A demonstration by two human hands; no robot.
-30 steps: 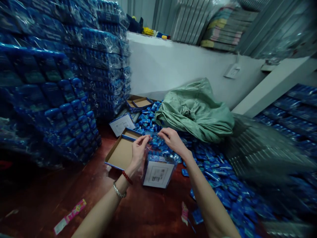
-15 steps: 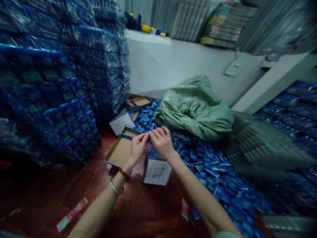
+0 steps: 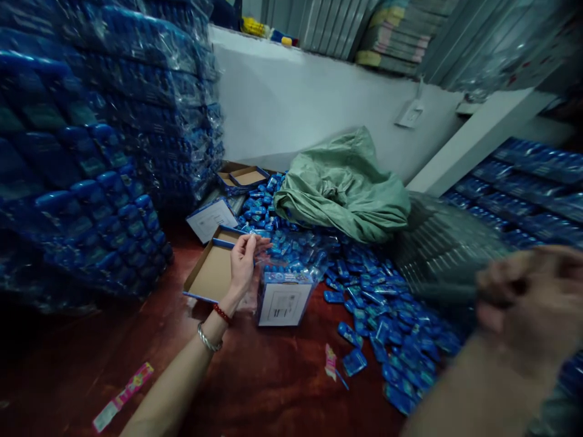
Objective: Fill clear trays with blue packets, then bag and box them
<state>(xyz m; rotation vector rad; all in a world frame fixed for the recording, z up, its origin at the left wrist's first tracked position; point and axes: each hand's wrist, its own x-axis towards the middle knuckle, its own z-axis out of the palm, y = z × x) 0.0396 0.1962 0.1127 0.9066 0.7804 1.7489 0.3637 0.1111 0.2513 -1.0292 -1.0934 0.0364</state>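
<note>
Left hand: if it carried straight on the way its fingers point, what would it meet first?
The left hand points up and right, away from the person. Likely first comes the pile of blue packets just beyond the filled box; depth is unclear.

1. A small box [image 3: 283, 299] is standing on the floor [image 3: 255, 388], just right of an open flat tray [image 3: 210, 272].
2. The left hand [image 3: 243, 264] is hovering between tray and box.
3. Loose packets [image 3: 382, 303] are lying right of and behind the box.
4. A sack [image 3: 344, 185] is lying behind the packets, against the wall [image 3: 291, 103].
5. Wrapped stacks [image 3: 86, 133] are rising at the left.
6. The right hand [image 3: 532, 303] is hanging far right, blurred.
</note>
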